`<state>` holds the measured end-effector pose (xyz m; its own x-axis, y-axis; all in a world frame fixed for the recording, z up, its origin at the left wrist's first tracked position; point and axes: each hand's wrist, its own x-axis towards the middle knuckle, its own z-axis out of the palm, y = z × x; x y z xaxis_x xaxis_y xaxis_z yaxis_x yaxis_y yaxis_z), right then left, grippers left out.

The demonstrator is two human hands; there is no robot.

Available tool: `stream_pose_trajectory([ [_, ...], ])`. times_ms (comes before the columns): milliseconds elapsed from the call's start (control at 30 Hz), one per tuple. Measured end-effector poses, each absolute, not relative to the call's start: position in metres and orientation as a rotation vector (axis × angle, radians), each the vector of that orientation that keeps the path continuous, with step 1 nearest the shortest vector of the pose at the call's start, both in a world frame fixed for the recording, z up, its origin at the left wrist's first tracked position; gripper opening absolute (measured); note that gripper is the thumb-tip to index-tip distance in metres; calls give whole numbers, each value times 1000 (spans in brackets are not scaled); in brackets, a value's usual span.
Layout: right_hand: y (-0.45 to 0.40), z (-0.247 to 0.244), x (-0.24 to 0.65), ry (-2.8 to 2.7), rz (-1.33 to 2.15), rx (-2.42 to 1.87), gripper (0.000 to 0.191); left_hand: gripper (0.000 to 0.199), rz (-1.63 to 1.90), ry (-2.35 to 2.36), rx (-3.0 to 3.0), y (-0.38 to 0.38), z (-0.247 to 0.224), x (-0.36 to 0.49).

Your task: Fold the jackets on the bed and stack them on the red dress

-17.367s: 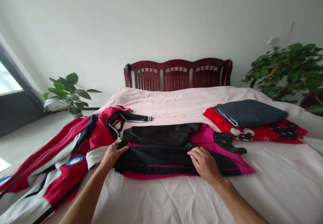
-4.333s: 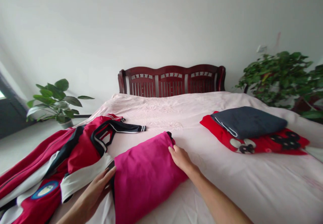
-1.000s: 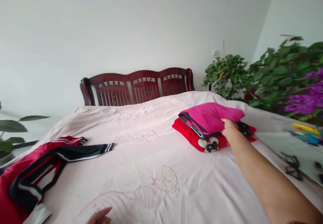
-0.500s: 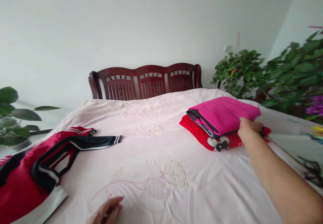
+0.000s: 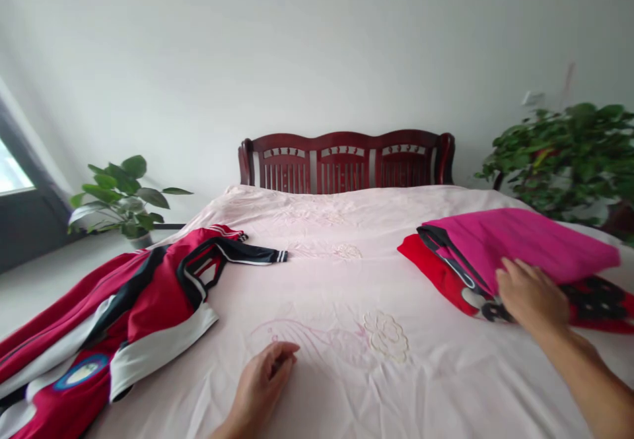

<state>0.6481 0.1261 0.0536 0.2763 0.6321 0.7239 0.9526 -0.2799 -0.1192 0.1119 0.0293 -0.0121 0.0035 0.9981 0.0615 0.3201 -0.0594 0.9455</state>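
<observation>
Since the earlier frame, the pink garment (image 5: 535, 241) has moved from the bed (image 5: 327, 287), in front of the headboard (image 5: 347, 142), to the pile off the headboard's right side.

To the left of the headboard, beyond the bed's edge, stands a potted plant (image 5: 119, 191). In front of the headboard and to its left, the red, white and black jacket (image 5: 156, 310) lies spread out, one dark sleeve reaching inward. The left hand (image 5: 260, 383) is nearest the camera, well in front of the headboard, loosely curled with nothing seen in it; whether its tips meet, I cannot tell.

Forward and right of the headboard, the pink garment tops a navy folded piece (image 5: 458, 269) and a red garment (image 5: 428, 274). The right hand (image 5: 535, 297) has bent fingers against its near edge; pinching or merely resting, I cannot tell.

The pile looks uneven, with the soft pink layer sitting askew, so it could slide or open at its loose folds if the fingers catch the hem while lifting away. A firm push could also skew the layers beneath.
</observation>
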Motion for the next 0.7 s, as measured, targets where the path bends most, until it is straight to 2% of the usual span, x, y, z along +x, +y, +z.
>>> stream_pose_trajectory([
  [133, 106, 38, 580, -1493, -683, -1786, 44, 21, 1084, 1423, 1610, 30, -17, 110],
  [300, 88, -27, 484, -1890, -273, -1707, 45, 23, 1090, 1404, 1646, 30, -18, 108],
  [367, 84, -49, 462, -1955, -245, -1740, 47, 25, 1080, 1403, 1676, 30, -19, 107],
  [500, 79, -62, 448, -2009, -300, -1735, 47, 30, 1025, 1406, 1790, 32, -24, 106],
  [700, 83, -56, 457, -1996, -178, -1682, 50, 36, 1039, 1514, 1903, 36, -32, 98],
])
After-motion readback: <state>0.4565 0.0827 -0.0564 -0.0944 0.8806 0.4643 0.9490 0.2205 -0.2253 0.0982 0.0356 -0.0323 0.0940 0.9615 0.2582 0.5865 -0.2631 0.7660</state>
